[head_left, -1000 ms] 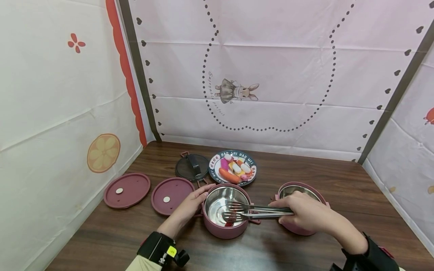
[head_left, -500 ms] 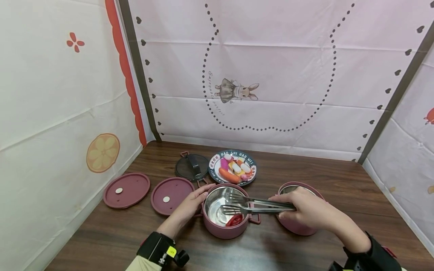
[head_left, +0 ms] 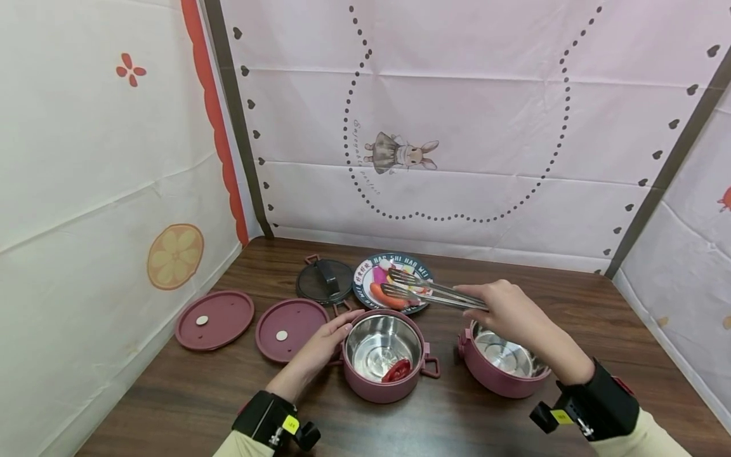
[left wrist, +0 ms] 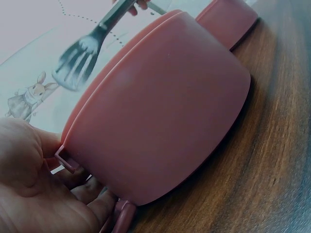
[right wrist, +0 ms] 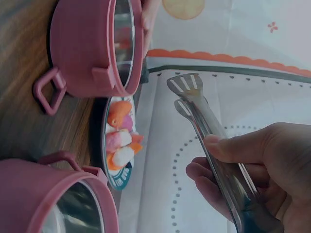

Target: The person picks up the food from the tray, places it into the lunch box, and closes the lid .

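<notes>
Over the brown wooden table (head_left: 171, 393), head view: steadies the near pink round steel-lined container (head_left: 381, 384) with the left hand (head_left: 320, 346), fingers relaxed and laid against its left wall, clasping nothing. Pinches the slotted steel tongs (head_left: 428, 292) in the right hand (head_left: 502, 311), thumb and fingers curled round the arms. Holds the tips, slightly parted and empty, above the patterned round plate (head_left: 363, 277) of toy food. Judged progress: one red food piece (head_left: 398, 370) already lying inside the near container. Second pink steel-lined container (head_left: 491, 376), at right, apparently without food. Sausage and other pieces left on the plate. Also shows two flat pink round lids (head_left: 214, 320) (head_left: 288, 322) and a dark round lid with a handle (head_left: 324, 281), set at left.

From the left wrist view: confirms the left hand (left wrist: 29, 194) touching the near container (left wrist: 160, 126) beside a clasp, low by its base. Catches the tongs (left wrist: 77, 60) above the rim, blurred, and the second container (left wrist: 228, 19) behind.

From the right wrist view: shows the right hand (right wrist: 262, 165) gripping the tongs (right wrist: 204, 116), arms nearly together, nothing between the tips. Places the plate (right wrist: 104, 145) beyond the near container (right wrist: 87, 48), with the second container (right wrist: 43, 199) at the bottom left of the view.

Against the earlier head frames: has lifted the tongs out of the near container and carried them back over the plate. Has released the red piece, formerly at the tips, onto the container floor. Has uncovered the second container, formerly under the right hand. Keeps the left hand and near container in place.
</notes>
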Demonstrator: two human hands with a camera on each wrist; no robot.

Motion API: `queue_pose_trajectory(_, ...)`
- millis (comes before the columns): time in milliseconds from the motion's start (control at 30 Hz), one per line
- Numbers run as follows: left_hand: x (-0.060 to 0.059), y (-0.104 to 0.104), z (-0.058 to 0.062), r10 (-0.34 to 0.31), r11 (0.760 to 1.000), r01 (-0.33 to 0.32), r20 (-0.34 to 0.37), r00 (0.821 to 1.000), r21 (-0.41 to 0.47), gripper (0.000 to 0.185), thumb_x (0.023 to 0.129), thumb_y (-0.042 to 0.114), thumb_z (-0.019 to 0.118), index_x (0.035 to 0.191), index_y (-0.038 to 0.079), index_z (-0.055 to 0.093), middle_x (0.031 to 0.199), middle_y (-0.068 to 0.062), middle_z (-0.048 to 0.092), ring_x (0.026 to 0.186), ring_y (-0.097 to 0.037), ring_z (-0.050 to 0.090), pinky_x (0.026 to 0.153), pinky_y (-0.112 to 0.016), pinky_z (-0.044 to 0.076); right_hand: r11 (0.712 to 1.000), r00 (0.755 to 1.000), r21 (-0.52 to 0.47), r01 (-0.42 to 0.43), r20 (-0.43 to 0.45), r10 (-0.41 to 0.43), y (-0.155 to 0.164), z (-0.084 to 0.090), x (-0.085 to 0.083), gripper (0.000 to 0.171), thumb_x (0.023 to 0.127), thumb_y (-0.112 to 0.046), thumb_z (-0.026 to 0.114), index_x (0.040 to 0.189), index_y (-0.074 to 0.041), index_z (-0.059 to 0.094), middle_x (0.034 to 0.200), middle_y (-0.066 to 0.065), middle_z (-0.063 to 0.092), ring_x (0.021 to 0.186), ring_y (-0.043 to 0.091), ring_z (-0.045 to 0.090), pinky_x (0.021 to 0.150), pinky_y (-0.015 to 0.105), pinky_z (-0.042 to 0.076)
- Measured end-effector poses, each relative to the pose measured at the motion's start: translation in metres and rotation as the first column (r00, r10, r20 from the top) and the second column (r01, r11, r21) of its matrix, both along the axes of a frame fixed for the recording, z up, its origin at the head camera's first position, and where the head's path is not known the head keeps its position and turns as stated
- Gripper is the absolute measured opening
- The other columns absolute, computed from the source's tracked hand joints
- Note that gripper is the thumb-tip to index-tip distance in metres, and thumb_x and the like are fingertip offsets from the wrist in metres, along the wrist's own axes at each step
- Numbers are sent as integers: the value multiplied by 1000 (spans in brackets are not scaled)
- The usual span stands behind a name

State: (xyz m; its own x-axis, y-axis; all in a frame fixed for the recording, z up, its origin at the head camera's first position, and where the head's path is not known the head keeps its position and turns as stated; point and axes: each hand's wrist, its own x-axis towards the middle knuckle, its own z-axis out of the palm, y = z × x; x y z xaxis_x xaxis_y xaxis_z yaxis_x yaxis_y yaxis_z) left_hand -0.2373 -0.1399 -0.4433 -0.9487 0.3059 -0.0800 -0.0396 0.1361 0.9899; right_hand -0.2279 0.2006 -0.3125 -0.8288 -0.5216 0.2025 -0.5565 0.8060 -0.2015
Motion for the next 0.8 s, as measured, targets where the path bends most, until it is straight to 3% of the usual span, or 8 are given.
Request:
queue_pose_trajectory(67, 0, 0, 0, -3, 1000, 3, 0, 1000, 4, 45, 108, 15, 37, 152, 10, 42, 157, -17, 40, 142, -35, 42, 114, -48, 39, 1000, 1000, 11, 7, 4, -8, -2, -1, -7, 42, 89, -14, 73, 131, -9, 66, 76, 0, 71, 50, 4, 37, 55, 23, 35)
queue_pose_trajectory(267, 0, -1, -2, 0, 1000, 0, 1, 1000, 6, 44, 108, 16, 36, 151, 11, 43, 157, -17, 40, 142, -35, 42, 114, -47, 40, 999, 998, 38, 30, 47, -32, -9, -10, -25, 41, 90, -13, 73, 130, -7, 66, 105, 12, 76, 56, 6, 48, 58, 26, 39)
queue_pose_trajectory(800, -1, 1, -2, -4, 1000, 4, -10, 1000, 9, 45, 108, 15, 36, 152, 10, 42, 157, -17, 40, 141, -35, 44, 111, -43, 42, 986, 986, 144, 78, 136, -98, -26, -37, -50, 30, 89, -11, 74, 118, -7, 73, 105, 10, 75, 78, 13, 66, 61, 27, 48)
